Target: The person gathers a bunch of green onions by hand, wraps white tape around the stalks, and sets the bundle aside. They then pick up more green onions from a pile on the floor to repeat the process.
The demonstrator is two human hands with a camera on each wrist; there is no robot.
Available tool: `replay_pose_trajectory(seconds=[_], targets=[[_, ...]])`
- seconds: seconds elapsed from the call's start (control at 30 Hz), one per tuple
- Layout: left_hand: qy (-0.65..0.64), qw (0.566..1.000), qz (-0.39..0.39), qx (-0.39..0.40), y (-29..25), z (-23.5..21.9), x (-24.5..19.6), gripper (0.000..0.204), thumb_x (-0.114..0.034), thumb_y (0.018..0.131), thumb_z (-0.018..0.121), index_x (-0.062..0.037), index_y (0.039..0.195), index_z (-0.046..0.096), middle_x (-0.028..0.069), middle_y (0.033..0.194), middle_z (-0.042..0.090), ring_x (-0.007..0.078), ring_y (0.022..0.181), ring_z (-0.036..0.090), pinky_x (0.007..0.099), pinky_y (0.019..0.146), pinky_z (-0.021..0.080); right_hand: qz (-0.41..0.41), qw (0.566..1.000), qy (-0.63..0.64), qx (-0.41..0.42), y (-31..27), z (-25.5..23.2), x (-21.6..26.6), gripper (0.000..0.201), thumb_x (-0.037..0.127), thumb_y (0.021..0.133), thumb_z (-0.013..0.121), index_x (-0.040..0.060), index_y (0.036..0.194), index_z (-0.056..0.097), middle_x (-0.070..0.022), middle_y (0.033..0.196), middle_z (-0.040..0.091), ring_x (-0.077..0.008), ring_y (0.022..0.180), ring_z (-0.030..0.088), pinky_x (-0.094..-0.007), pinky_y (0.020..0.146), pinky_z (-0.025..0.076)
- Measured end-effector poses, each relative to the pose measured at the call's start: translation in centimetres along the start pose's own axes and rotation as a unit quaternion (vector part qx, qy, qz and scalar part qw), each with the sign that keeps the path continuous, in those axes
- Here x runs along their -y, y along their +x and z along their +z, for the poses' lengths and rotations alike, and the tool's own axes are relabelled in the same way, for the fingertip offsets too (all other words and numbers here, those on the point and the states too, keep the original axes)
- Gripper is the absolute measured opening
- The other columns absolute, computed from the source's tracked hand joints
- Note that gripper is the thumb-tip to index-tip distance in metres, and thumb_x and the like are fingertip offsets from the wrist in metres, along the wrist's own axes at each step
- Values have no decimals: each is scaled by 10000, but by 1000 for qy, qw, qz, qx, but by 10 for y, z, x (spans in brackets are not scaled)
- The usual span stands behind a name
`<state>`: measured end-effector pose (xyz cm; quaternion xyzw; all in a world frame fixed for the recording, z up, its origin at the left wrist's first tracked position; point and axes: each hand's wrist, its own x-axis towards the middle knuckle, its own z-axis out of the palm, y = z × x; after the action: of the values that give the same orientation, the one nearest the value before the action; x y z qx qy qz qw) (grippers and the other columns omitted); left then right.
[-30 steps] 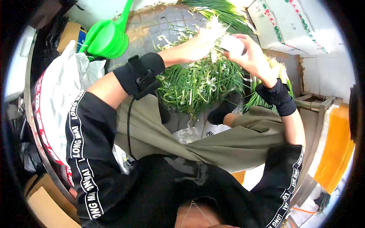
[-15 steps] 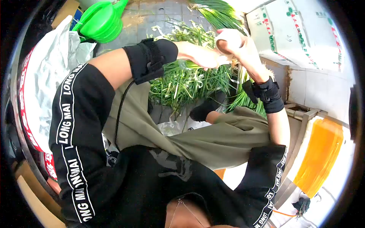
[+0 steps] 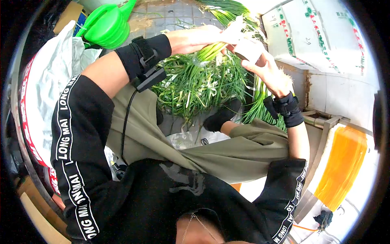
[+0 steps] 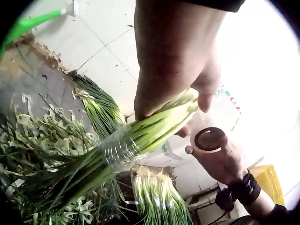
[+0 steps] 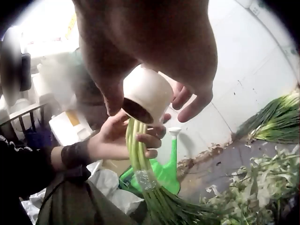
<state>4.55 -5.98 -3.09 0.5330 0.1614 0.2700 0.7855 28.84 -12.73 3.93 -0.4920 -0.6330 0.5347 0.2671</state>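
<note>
My left hand point(image 3: 199, 37) grips a bunch of green onions point(image 4: 161, 123) near its pale root end. Leaves slope down and away from that hand, and a clear tape band point(image 4: 119, 147) circles the stalks below it. In my right hand point(image 3: 271, 74) is a wide roll of tape point(image 3: 248, 49), white outside with a brown cardboard core. From the right wrist view, the roll point(image 5: 149, 93) overlaps the upper stalks, with thumb and fingers on either side of it. Both hands are close together above a heap of loose green onions point(image 3: 195, 89).
Another bunch point(image 4: 157, 192) stands by the right foot, and more green onions point(image 3: 227, 12) lie near the wall. A green watering can point(image 3: 106, 25) and a white sack point(image 3: 48, 97) are on the left. White printed boxes point(image 3: 313, 38) are stacked at right.
The left hand dipped toward the right hand, then turned back up and left, so the bunch's taped stalks now show below it. The right hand keeps the tape roll, now tilted differently.
</note>
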Motion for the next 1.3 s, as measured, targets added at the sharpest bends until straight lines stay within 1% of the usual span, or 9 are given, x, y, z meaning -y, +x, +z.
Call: replay_pose_trajectory(seconds=[0.27,0.37,0.47,0.53,0.67,0.73,0.83,1.07,1.3], targets=[[85,993,-60,-53,-5,12,-12,371,-321,871,703,-5,1064,693,22,951,667,107,859,588,264,782,451,43,996,55,49,-5,-8,-5,701,67,818,761,13,1424,411,-71,1347,539,-165,1237,505,-328,1070,385],[172,977,-86,-90,-4,13,-12,313,-346,890,683,-39,951,703,-4,790,641,67,732,566,238,646,436,17,996,71,50,-1,-11,-18,554,156,876,715,15,1366,498,-70,1309,570,-151,1215,518,-317,1059,388],[188,972,-104,-98,0,5,-2,264,-294,883,674,-34,924,701,10,781,643,79,726,570,247,657,448,10,997,73,14,2,-7,-24,452,246,923,657,19,1304,568,-64,1202,634,-131,1108,577,-293,997,430],[207,967,-88,-122,1,6,-1,253,-254,822,667,-14,890,709,36,769,663,110,738,589,274,715,442,110,985,132,-20,7,-8,-32,386,263,934,633,19,1234,618,-55,1090,679,-116,973,620,-271,912,473],[242,957,-80,-140,4,7,1,228,-242,812,658,-20,850,696,28,756,660,108,687,592,284,674,445,92,994,42,-46,7,7,-15,303,221,924,598,21,1148,640,-70,1030,696,-96,874,622,-243,810,489],[247,957,-72,-134,1,12,-6,174,-198,853,628,-33,874,675,14,753,645,94,676,569,261,665,453,95,991,86,-36,4,11,-3,307,230,922,581,26,1142,641,-62,1007,699,-93,859,618,-231,777,489],[262,949,-111,-138,-1,17,-16,186,-217,869,639,-38,897,681,2,751,632,80,687,559,257,660,450,121,986,27,114,9,1,-13,304,231,938,554,30,1136,665,-22,1015,699,-91,865,613,-216,783,484],[238,964,-109,-55,-2,11,-16,330,-254,900,654,-36,1146,626,-9,925,626,70,795,543,242,678,452,116,992,17,-50,12,1,-39,309,265,957,546,53,1098,721,-12,976,692,-94,852,603,-223,779,474],[212,973,-77,-46,-3,14,-11,301,-133,872,627,-39,1156,604,-2,926,606,82,830,542,239,728,458,80,992,92,-37,11,18,-21,298,245,960,554,48,1125,705,-10,964,690,-85,881,594,-223,828,460]])
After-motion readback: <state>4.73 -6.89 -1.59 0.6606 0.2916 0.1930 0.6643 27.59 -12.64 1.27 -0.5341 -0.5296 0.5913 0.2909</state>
